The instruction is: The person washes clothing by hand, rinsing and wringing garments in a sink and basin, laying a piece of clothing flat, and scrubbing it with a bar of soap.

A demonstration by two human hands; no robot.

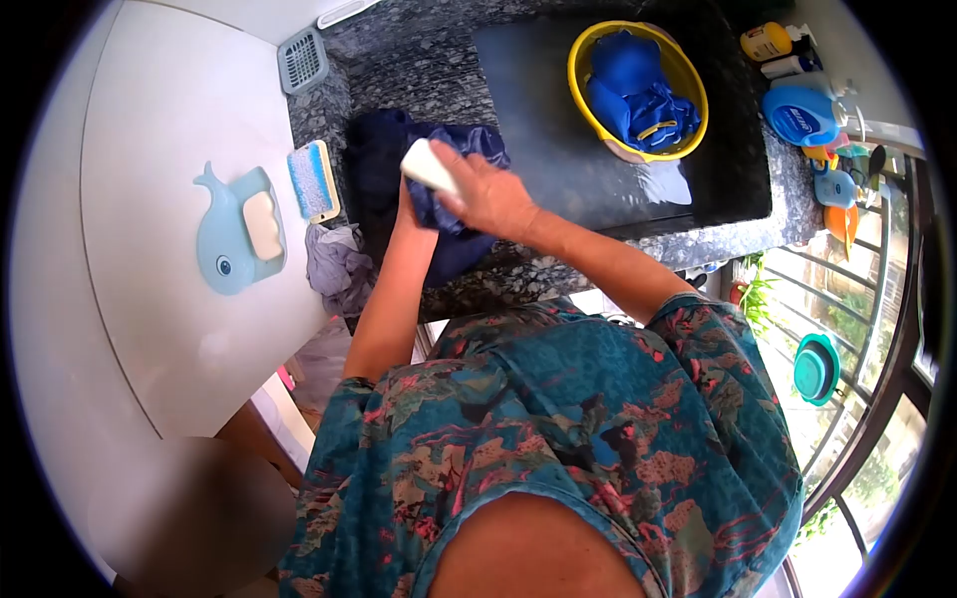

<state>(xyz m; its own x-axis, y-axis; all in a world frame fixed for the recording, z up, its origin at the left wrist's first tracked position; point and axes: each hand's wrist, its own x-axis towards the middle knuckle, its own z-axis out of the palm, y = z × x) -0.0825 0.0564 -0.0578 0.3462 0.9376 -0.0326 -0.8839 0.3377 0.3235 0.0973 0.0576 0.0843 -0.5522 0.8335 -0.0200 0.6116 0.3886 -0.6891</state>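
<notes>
My right hand (493,194) is closed around a white bar of soap (429,167), pressed over a dark blue garment (469,145) and slightly blurred. My left hand (407,207) is under the garment's folds. Only the area near its wrist shows, and its fingers are hidden by the cloth and the soap. The garment lies bunched on the speckled stone counter (429,80), left of the dark sink basin (538,179).
A yellow basin (573,85) with blue clothes (638,90) stands in the sink. Left are a scrubbing brush (314,181), a grey cloth (339,267) and a whale-shaped soap holder (224,234). Bottles (802,115) line the right edge. A blurred person's head (194,518) is lower left.
</notes>
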